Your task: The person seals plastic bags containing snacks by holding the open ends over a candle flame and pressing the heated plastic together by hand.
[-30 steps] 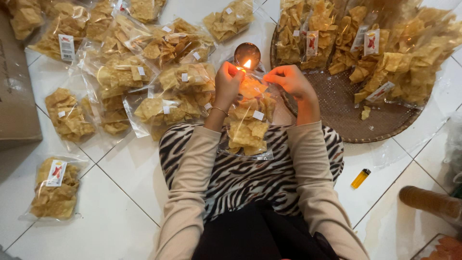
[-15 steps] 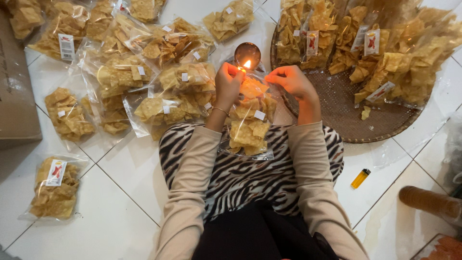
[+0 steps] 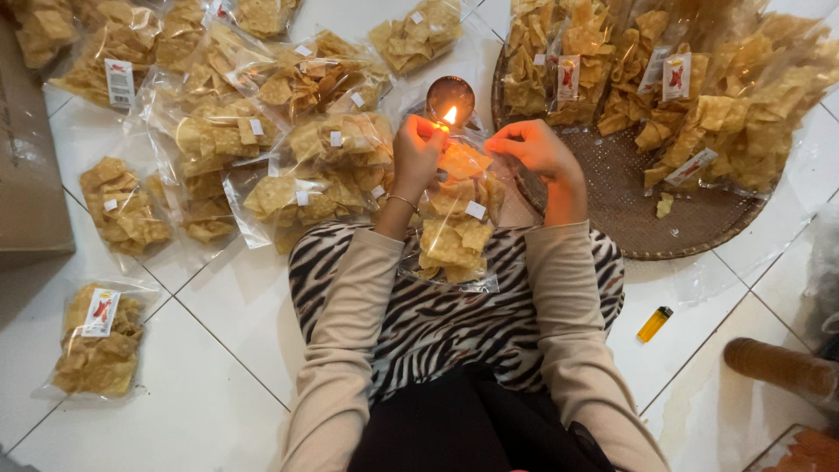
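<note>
A clear plastic bag of yellow chips [image 3: 453,229] lies on my lap, on zebra-striped cloth. My left hand [image 3: 416,154] and my right hand [image 3: 535,149] both pinch the bag's top edge and hold it against a small flame [image 3: 450,115]. The flame burns on a small round dark holder [image 3: 449,93] standing on the white tiled floor just beyond my hands.
Several filled chip bags [image 3: 288,149] lie on the tiles at left, one apart [image 3: 98,339] near my left knee. A round woven tray [image 3: 629,197] at right carries more bags. A yellow lighter [image 3: 654,323] lies at right, a cardboard box [image 3: 26,166] at the left edge.
</note>
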